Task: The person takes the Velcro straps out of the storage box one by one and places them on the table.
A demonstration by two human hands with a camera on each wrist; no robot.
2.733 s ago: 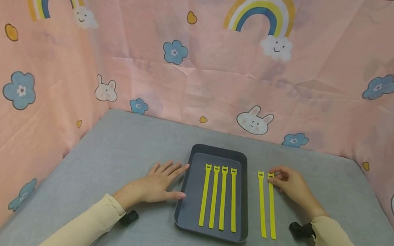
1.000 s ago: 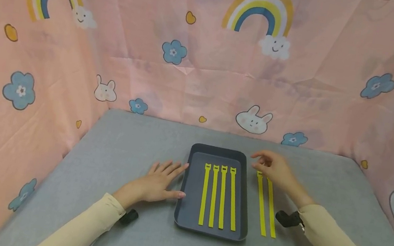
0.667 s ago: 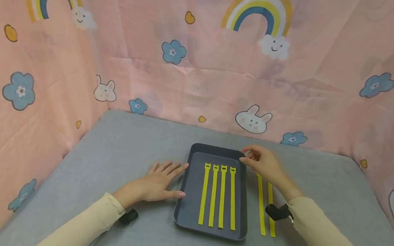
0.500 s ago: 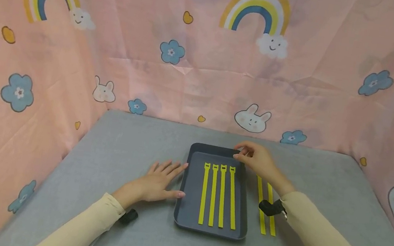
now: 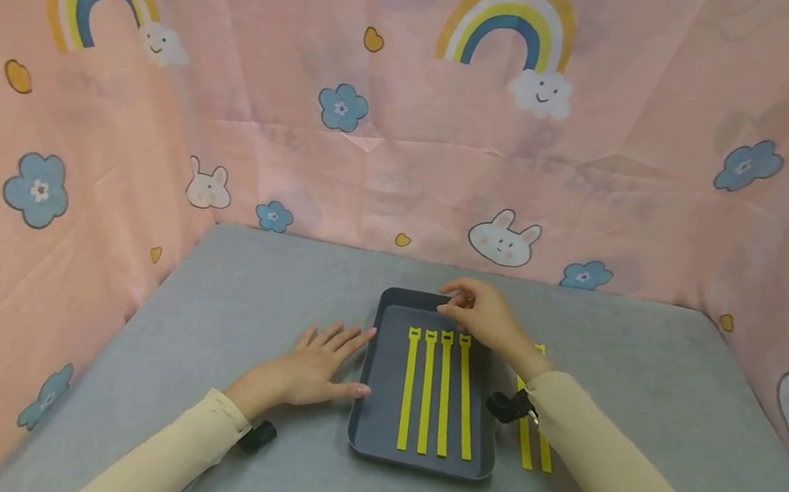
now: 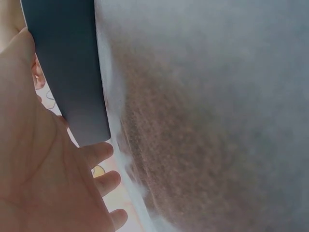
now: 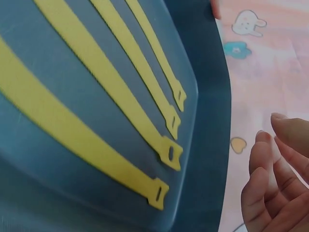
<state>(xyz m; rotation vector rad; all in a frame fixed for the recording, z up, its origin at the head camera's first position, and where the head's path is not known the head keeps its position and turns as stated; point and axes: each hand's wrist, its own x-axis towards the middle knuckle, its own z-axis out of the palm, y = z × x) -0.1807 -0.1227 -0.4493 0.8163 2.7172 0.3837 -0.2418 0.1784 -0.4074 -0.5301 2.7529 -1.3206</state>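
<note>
My left hand (image 5: pixel 316 371) lies with fingers spread at the left side of a dark grey tray (image 5: pixel 375 424), fingertips and thumb at its rim. In the left wrist view the tray's outer wall (image 6: pixel 72 67) stands beside the palm. Several yellow hook-and-loop cable ties (image 5: pixel 408 391) lie side by side in the tray, slotted heads at the far end. My right hand (image 5: pixel 486 316) hovers over the tray's far right corner, fingers loosely bent. In the right wrist view nothing shows between thumb and fingertips, and the tie heads (image 7: pixel 171 153) lie nearby.
Two more yellow cable ties, one nearer the tray (image 5: pixel 526 448) and one farther right (image 5: pixel 546 456), lie on the grey table (image 5: pixel 649 374), partly covered by my right forearm. A pink printed curtain (image 5: pixel 405 172) encloses the table's back and sides. Black wrist cameras (image 5: pixel 510 406) stick out below both wrists.
My right hand has left the head of the rightmost tie on the table and moved left over the tray's far end. Left hand, tray and ties stay in place.
</note>
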